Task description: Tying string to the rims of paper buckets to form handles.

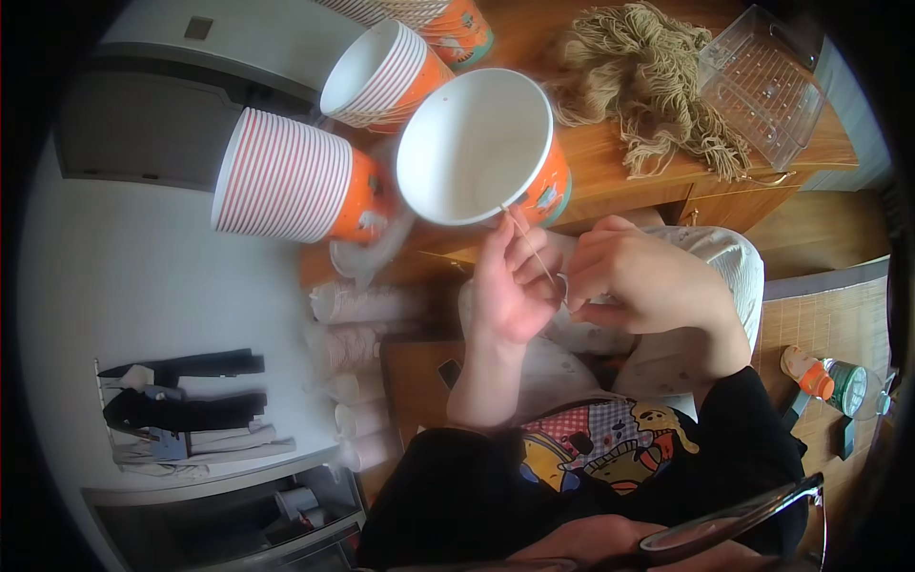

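A large paper bucket (465,143), white inside and orange with a green base band outside, tilts its open mouth toward me at the table edge. Just below its rim, my left hand (515,281) pinches a thin beige cord (538,252) between thumb and fingers. From there the cord slants down to my right hand (643,276), whose fingers are closed on its lower part above my lap. My right fingertips are partly hidden behind the hand. A small loop or thin piece shows at those fingertips, too fine to name.
Nested stacks of similar paper buckets (286,176) stand left of and behind the single one. A heap of beige cords (648,86) and a clear plastic tray (767,95) lie on the wooden table (534,38). Bottles (846,386) are at the right; wrapped rolls (353,348) are at left.
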{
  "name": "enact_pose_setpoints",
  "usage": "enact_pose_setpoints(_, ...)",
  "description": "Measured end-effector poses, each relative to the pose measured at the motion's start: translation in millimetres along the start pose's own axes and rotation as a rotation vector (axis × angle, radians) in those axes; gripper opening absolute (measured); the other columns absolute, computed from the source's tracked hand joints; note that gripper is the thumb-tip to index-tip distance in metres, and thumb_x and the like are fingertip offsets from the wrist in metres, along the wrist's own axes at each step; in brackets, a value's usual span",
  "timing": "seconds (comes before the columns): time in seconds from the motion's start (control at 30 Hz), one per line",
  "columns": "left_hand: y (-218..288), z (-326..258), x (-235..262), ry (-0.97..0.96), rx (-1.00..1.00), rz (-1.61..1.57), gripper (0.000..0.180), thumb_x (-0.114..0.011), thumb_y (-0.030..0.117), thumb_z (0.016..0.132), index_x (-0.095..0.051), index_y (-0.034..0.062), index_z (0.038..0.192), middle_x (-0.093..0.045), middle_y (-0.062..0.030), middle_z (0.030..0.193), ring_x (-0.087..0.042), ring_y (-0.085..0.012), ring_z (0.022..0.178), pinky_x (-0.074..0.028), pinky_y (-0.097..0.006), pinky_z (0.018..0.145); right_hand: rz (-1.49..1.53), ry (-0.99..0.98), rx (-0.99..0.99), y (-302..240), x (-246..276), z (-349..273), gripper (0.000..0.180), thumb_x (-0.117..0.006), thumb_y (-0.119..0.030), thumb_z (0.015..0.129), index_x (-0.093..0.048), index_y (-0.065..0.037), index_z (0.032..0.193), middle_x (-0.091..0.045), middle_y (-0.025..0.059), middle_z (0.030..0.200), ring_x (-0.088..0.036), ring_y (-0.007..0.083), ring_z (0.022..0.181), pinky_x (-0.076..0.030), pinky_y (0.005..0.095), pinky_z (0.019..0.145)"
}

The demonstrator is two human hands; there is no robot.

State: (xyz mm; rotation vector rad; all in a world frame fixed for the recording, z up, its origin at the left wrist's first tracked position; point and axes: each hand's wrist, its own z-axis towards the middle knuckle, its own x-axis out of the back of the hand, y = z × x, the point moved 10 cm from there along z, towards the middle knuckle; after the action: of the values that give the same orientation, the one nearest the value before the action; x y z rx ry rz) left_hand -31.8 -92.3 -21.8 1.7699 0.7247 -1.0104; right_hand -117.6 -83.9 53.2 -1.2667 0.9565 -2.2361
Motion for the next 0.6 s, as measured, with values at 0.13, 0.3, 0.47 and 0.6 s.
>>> enact_pose_setpoints(0.13,5.1,-0.8,4.3,0.087,-0.053,0.049,0.016,-0.064,0.041,0.093,-0.063,0.0316,0.106,-0.029,0.0134,0.062,-0.027,-0.0017,0.056,-0.023,-0.018,0.049,0.014,0.081,0.092,-8.3,5.9,0.2,0.007,-0.071,-0.007,0.073,-0.067,-0.01,0.077,-0.064,0.0027,0.08,-0.06,0.0219,0.086,-0.039,0.036,0.087)
enact_pose_setpoints(0.3,10.7,-1.5,6.4,0.145,-0.098,0.1,0.013,-0.064,0.04,0.093,-0.062,0.0308,0.102,-0.029,0.0131,0.061,-0.027,-0.0019,0.055,-0.024,-0.019,0.049,-0.029,0.075,0.055,-4.9,5.0,1.6,0.006,-0.071,-0.007,0.074,-0.067,-0.01,0.078,-0.064,0.0032,0.081,-0.06,0.0231,0.085,-0.04,0.036,0.086)
enact_pose_setpoints(0.47,10.7,-1.9,3.7,0.147,-0.11,0.112,0.012,-0.064,0.04,0.093,-0.061,0.0299,0.098,-0.029,0.0128,0.061,-0.026,-0.0024,0.055,-0.024,-0.019,0.05,-0.015,0.035,0.032,-6.0,3.0,2.8,0.004,-0.07,-0.009,0.076,-0.067,-0.008,0.079,-0.064,0.0051,0.081,-0.06,0.0239,0.091,-0.041,0.0392,0.088)
enact_pose_setpoints(0.6,8.6,-2.3,4.9,0.165,-0.089,0.112,0.011,-0.065,0.039,0.092,-0.061,0.0299,0.097,-0.028,0.0128,0.06,-0.026,-0.0026,0.055,-0.024,-0.02,0.05,0.028,0.041,0.059,-6.5,-0.1,3.9,0.005,-0.07,-0.009,0.077,-0.066,-0.007,0.079,-0.064,0.0048,0.081,-0.059,0.0238,0.091,-0.041,0.0387,0.088)
